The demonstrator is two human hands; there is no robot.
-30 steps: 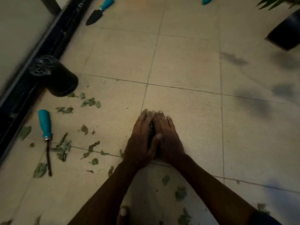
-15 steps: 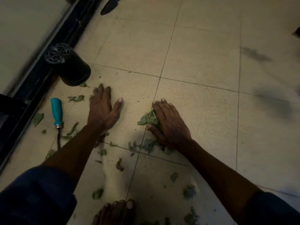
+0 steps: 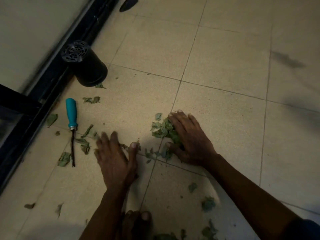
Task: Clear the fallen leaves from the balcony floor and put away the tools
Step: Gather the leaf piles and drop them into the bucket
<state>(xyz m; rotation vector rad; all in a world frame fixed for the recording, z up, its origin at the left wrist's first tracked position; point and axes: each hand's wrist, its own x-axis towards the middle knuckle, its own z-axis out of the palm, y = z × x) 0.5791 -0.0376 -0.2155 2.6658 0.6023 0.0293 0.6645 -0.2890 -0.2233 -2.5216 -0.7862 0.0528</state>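
Leaf pile: on the floor at a tile joint, mid-view, its right part under the right hand.
Right hand: laid over the pile, fingers fairly straight and close together, thumb against its near edge. It is pressing, and we see no pinch.
Left hand: flat on the floor, fingers spread, holding nothing. Its fingertips are blurred.
Governing relation: the pile lies right of the left hand and slightly ahead, apart from it. A thin string of scraps lies between that thumb and the pile. We judge the next move to be a rightward sweep of the left hand, with the right hand as backstop.
Loose leaves: scattered left of the left hand round the tool. Others lie near the lower edge by a bare foot.
Tool: teal handle, thin dark shaft, long axis running away from us with the handle at the far end. It is untouched, and the left hand is the nearer.
Pot: black, on its side by the door track, beyond the tool.
Second tool: a dark blade, cut off by the top edge.
Not determinable: the amount of pile under the right palm and the form of the first tool's tip.
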